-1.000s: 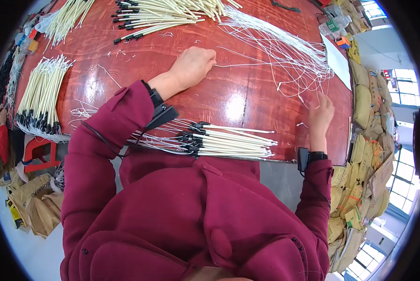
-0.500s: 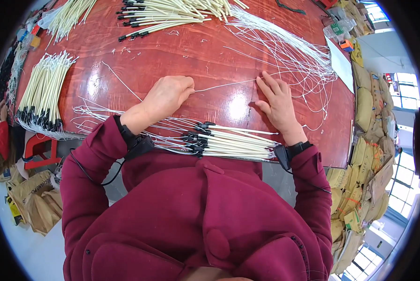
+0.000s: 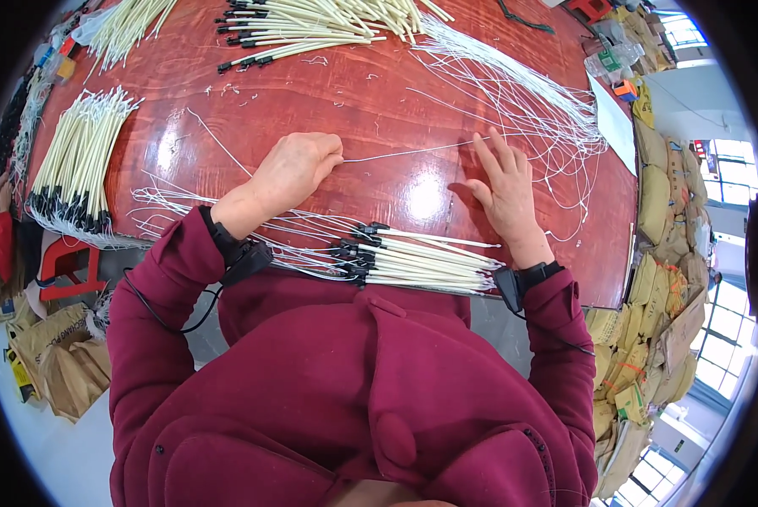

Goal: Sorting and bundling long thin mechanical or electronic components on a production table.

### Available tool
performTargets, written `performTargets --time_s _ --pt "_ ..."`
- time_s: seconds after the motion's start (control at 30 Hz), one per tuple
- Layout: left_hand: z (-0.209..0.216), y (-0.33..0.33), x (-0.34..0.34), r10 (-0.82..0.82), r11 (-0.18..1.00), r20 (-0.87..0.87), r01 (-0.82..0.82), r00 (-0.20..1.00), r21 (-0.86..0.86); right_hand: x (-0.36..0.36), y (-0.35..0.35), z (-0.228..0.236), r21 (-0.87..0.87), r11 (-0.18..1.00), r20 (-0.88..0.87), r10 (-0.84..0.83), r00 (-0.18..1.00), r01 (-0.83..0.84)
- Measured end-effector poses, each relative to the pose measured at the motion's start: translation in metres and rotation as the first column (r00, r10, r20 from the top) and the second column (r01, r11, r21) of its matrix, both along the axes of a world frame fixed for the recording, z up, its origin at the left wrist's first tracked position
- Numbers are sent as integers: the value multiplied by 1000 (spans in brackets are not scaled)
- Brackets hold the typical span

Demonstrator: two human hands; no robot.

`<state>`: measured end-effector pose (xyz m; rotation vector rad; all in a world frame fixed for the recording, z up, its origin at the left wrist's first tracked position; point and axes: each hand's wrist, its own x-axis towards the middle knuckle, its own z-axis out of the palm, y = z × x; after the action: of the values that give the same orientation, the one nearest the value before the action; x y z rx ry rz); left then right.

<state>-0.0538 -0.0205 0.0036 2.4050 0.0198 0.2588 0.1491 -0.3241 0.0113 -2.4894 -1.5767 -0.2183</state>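
My left hand (image 3: 293,172) is closed in a pinch on a white string (image 3: 404,155). From there the string stretches across the table to my right hand (image 3: 509,193), and a loose end trails off behind my left hand. The fingers of my right hand are spread, its fingertips over or beside the string; whether they touch it I cannot tell. Along the near table edge, between my wrists, lies a row of cream sticks (image 3: 429,262) with black ends. White strings (image 3: 303,228) run leftward from those ends, passing below my left wrist.
On the red wooden table (image 3: 311,101), a bundle of cream sticks (image 3: 83,156) lies at left and a larger pile (image 3: 320,25) at the far side. Loose white strings (image 3: 522,80) spread at far right. Stacked sacks (image 3: 653,203) stand beyond the right edge; a red stool (image 3: 70,270) is at left.
My left hand has shifted slightly left, still pinching the string. The fingers of my right hand have spread wider and moved a little to the right.
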Motion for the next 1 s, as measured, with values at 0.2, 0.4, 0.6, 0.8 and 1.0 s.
performTargets --time_s 0.2,0.4,0.6,0.8,1.0 --pt "0 1 1 41 999 -3 -41 999 -30 -1 5 4 -76 997 11 0 1000 1" --pt "-4 11 14 123 992 -59 -123 991 6 -14 -27 7 -21 999 -85 32 996 -34" --pt "6 17 21 205 962 -123 -177 971 208 -17 -33 10 2 1000 -104 23 994 -23" --pt "18 56 75 197 889 140 -237 970 392 -15 -30 6 70 997 -168 34 985 -23" --pt "-22 91 146 104 746 308 -279 946 605 -18 -23 6 108 993 -186 56 981 -36"
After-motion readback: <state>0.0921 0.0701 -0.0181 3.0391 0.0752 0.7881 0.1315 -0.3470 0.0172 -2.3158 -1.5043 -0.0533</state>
